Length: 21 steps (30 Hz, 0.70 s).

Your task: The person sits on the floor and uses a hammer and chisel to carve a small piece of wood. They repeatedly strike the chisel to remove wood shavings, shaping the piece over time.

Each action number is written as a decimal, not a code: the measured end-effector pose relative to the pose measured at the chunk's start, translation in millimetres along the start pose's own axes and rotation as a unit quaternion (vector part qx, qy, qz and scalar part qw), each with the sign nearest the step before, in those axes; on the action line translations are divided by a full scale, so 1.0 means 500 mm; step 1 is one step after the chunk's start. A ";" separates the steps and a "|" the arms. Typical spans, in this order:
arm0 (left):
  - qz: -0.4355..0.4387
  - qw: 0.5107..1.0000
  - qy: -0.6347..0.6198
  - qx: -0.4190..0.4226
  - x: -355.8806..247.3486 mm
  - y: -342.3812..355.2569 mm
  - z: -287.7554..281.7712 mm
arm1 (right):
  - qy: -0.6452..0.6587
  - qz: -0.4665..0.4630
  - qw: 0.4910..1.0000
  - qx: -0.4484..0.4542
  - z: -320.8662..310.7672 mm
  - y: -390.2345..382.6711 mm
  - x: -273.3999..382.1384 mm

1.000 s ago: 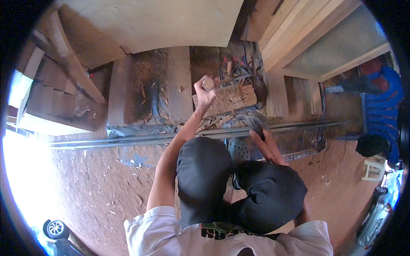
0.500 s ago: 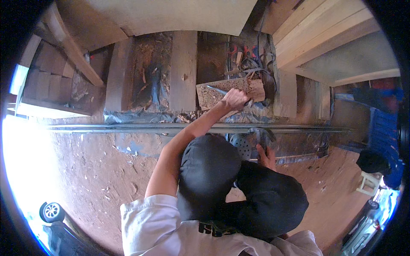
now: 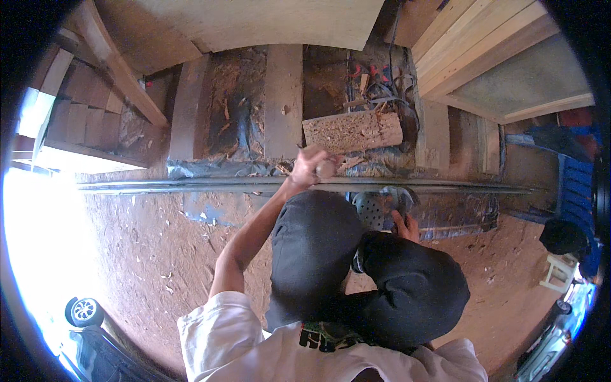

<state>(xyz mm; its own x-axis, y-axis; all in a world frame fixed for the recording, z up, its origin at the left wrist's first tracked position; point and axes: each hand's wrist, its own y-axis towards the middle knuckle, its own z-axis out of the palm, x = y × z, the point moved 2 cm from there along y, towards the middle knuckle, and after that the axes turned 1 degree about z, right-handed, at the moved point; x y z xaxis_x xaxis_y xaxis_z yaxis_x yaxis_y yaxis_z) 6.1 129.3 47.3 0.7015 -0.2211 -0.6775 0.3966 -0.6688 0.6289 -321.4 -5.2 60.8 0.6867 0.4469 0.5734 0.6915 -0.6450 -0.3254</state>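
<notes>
My left hand (image 3: 309, 164) is closed around a chisel, just in front of a rough, pitted wood block (image 3: 354, 132). The round butt of the chisel's handle (image 3: 326, 169) faces up out of the fist; its blade is mostly hidden, and the hand is a little blurred. Lower and to the right, my right hand (image 3: 405, 227) grips a hammer (image 3: 408, 198) with a dark, curved head. It is held low beside my grey, holed clog (image 3: 369, 212), next to my bent knee. The wood block lies on its own, with neither hand touching it.
Long metal bars (image 3: 445, 185) run crosswise between my feet and the block. Upright wooden planks (image 3: 284, 102) stand beyond, with chips and cables (image 3: 388, 95) among them. Wooden frames (image 3: 490, 57) rise at the far right. A pale stool (image 3: 559, 272) stands on the dirt floor.
My left hand has drawn back from the top of the wood block, moving left and nearer with the chisel. My right hand stays low with the hammer. The whole view has shifted slightly.
</notes>
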 end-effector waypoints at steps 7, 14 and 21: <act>-0.235 0.831 -0.185 -0.469 0.029 0.049 -0.078 | 0.250 0.068 0.966 -0.009 0.004 0.015 0.022; -0.246 0.871 -0.206 -0.373 0.056 0.041 -0.068 | 0.200 0.130 0.971 -0.003 -0.007 0.000 0.045; -0.237 0.885 -0.171 -0.363 0.084 0.033 -0.046 | 0.209 0.086 0.974 -0.012 -0.013 -0.012 0.056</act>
<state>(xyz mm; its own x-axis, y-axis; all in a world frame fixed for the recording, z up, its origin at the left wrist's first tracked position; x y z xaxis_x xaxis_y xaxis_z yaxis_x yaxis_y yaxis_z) 55.9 125.5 38.1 0.1830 -0.3222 -0.9288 0.9613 -0.1393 0.2377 -307.7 7.0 83.9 0.6380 0.0428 0.7689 0.5653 -0.7041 -0.4298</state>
